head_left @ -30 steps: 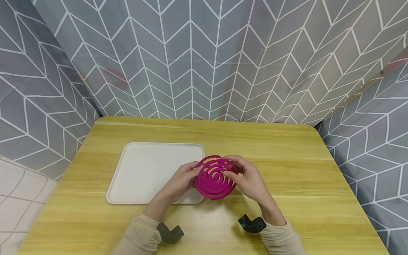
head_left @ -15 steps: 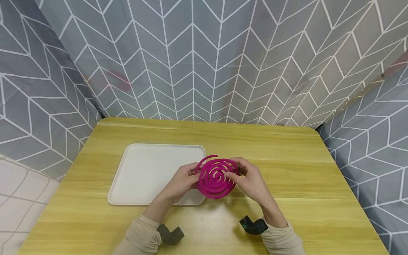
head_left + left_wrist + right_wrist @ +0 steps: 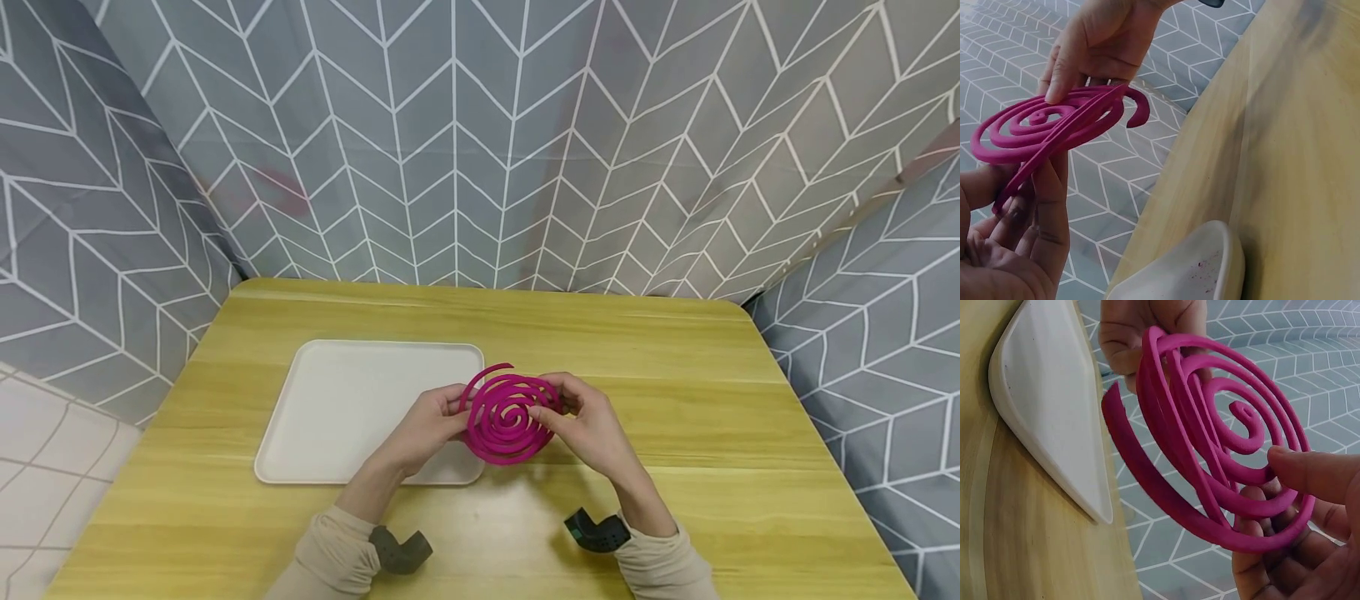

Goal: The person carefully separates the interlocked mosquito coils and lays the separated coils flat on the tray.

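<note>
Grey patterned curtain [image 3: 420, 125], wooden table [image 3: 675, 358], tiled floor [image 3: 45, 475]

Left hand [image 3: 431, 425], one: raised, in a pinch; left thumb [image 3: 979, 187] above, left fingers [image 3: 1050, 215] bent beneath. Right hand [image 3: 592, 421], one: raised, in a pinch; right thumb [image 3: 1319, 472] above, right fingers [image 3: 1250, 569] bent beneath. Hands apart, facing each other. Left forearm [image 3: 322, 558], right forearm [image 3: 671, 567]: sleeved, slanting inward from the lower edge.

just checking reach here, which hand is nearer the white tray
Left. In the head view the left hand shows over the right part of the white tray; the right hand is past the tray's right edge, across the pink spiral.
</note>
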Demonstrator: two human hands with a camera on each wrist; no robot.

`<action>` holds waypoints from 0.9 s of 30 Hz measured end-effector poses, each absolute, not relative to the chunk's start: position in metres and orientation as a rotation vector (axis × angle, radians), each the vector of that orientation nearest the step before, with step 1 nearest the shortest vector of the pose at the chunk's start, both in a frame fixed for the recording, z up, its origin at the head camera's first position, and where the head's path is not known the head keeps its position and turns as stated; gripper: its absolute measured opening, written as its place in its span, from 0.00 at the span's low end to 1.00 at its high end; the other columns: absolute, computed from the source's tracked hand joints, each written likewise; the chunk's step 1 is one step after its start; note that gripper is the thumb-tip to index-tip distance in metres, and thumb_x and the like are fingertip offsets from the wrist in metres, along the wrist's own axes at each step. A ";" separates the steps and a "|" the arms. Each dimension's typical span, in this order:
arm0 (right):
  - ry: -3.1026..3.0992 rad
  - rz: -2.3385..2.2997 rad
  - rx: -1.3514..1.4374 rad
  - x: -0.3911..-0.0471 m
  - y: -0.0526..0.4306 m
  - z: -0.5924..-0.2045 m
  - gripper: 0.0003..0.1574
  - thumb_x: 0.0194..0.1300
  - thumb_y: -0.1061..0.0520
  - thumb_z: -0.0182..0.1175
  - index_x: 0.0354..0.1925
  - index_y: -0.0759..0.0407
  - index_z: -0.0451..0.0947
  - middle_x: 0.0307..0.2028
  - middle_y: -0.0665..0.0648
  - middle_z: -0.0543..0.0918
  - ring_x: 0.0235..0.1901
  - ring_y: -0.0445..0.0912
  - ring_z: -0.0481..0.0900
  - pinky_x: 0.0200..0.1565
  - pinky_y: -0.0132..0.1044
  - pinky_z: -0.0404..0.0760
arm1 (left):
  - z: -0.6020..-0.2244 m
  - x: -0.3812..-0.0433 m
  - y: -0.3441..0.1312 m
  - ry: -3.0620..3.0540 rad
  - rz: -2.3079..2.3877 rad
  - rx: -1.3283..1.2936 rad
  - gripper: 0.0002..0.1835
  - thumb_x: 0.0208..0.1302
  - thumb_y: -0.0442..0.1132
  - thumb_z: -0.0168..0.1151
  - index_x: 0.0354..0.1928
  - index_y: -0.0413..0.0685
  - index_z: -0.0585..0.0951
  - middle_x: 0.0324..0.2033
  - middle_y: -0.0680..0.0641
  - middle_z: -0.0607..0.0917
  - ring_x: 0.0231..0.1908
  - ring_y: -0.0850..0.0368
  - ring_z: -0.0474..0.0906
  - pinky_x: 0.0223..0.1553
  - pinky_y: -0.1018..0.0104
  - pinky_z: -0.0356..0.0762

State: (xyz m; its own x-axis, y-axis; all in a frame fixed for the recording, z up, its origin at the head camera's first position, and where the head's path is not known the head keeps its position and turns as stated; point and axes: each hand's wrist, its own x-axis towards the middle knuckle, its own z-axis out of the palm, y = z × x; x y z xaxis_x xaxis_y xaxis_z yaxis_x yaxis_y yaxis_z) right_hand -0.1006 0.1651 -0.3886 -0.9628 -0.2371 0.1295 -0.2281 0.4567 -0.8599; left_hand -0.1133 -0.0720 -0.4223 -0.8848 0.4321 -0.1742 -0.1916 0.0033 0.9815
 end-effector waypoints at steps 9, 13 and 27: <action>2.623 -1.571 -0.460 -0.098 0.169 -0.388 0.18 0.58 0.58 0.70 0.48 0.53 0.81 0.36 0.54 0.85 0.36 0.45 0.80 0.36 0.32 0.81 | -0.426 -0.114 -0.071 1.845 1.985 0.176 0.13 0.67 0.31 0.56 0.50 0.28 0.75 0.31 0.50 0.88 0.29 0.63 0.85 0.38 0.63 0.87; 2.649 -1.532 -0.394 -0.099 0.170 -0.387 0.15 0.58 0.57 0.70 0.45 0.53 0.82 0.34 0.53 0.85 0.34 0.44 0.80 0.34 0.31 0.80 | -0.426 -0.113 -0.071 1.883 1.981 0.168 0.13 0.67 0.30 0.56 0.50 0.29 0.76 0.31 0.49 0.88 0.29 0.63 0.85 0.37 0.65 0.86; 2.723 -1.442 -0.324 -0.101 0.168 -0.385 0.09 0.63 0.54 0.66 0.41 0.54 0.81 0.28 0.50 0.82 0.28 0.42 0.76 0.29 0.30 0.75 | -0.420 -0.111 -0.068 1.855 1.996 0.248 0.13 0.67 0.29 0.57 0.52 0.30 0.75 0.36 0.44 0.89 0.30 0.61 0.85 0.37 0.64 0.86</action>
State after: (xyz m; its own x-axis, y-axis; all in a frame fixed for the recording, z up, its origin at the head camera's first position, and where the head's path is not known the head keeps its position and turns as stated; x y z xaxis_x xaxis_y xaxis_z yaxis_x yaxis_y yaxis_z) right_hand -0.1013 0.1683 -0.3851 -0.9771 -0.2041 0.0594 -0.1639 0.5452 -0.8221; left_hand -0.1113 -0.0683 -0.4198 -0.9032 0.4055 -0.1406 -0.1698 -0.0366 0.9848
